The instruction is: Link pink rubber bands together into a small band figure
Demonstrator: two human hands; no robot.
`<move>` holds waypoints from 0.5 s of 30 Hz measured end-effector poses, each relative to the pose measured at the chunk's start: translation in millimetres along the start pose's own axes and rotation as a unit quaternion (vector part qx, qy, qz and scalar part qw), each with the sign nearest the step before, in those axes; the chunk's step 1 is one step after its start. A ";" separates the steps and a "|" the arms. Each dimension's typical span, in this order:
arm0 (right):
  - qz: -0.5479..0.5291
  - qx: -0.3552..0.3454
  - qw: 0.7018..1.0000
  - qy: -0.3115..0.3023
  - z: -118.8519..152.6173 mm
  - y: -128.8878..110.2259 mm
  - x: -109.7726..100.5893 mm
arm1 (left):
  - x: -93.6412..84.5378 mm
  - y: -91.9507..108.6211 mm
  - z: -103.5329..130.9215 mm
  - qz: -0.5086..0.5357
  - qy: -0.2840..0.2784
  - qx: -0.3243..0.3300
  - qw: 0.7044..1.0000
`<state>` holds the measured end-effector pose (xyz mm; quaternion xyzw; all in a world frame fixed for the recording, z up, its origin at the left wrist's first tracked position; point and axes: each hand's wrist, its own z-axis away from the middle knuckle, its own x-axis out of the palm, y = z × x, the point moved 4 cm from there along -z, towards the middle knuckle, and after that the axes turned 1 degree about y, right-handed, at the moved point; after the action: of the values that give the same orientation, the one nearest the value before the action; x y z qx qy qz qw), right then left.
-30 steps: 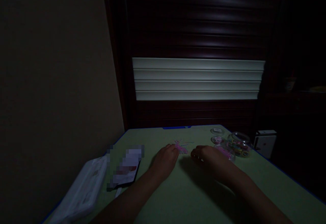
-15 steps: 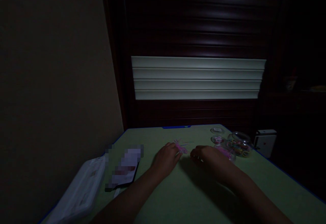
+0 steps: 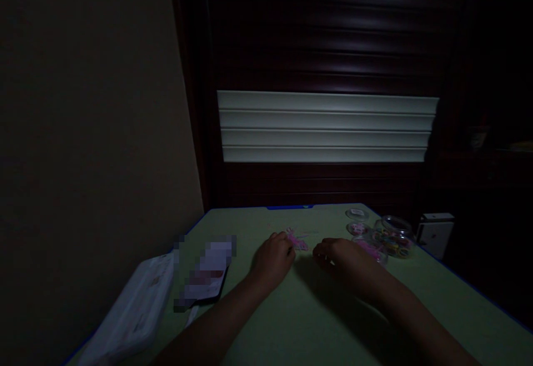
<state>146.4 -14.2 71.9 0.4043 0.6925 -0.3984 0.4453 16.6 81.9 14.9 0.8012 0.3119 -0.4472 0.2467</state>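
Note:
A small pink stringy piece (image 3: 297, 240) lies on the table in front of me, with thin loose ends sticking out; the dim light hides its kind. Against its left side rests my left hand (image 3: 273, 256), fingers curled together and thumb tucked in. Whether those fingertips pinch part of it is hard to see. To the right, just apart from the piece, my right hand (image 3: 343, 257) hovers with its fingers bent inward in a pinch. Anything between them is too small to make out.
On the right stand a clear jar (image 3: 393, 238) of colourful bands, a clear dish (image 3: 370, 250) of pink bits, a smaller dish (image 3: 358, 229) and a clear lid (image 3: 357, 214). A phone (image 3: 210, 271) and a white case (image 3: 131, 307) lie on the left of the green table (image 3: 300, 321).
My left thumb has drawn back and tucked in beside the fingers. The pink piece looks slightly more spread. My right hand has barely moved; the view has shifted a little.

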 end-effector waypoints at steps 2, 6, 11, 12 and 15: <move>-0.004 -0.002 1.000 -0.001 0.0 -0.2 -0.4 | 0.2 0.0 0.3 -0.002 0.001 -0.002 1.000; -0.009 -0.006 1.000 0.002 0.3 0.7 -0.6 | 0.6 -1.0 0.4 -0.002 0.003 -0.004 1.000; -0.005 0.005 1.000 -0.002 0.9 0.1 -1.3 | -0.3 -2.7 1.5 0.002 0.004 -0.012 1.000; -0.006 0.006 1.000 -0.001 1.1 -0.5 -1.6 | -0.5 -2.9 1.8 0.003 0.004 -0.013 1.000; -0.008 0.008 1.000 0.000 1.6 -1.6 -2.5 | -0.8 -3.2 2.1 0.006 0.004 -0.021 1.000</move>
<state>146.1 -16.8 74.1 0.4025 0.6927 -0.4074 0.4384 12.8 82.5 14.2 0.7993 0.3177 -0.4357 0.2652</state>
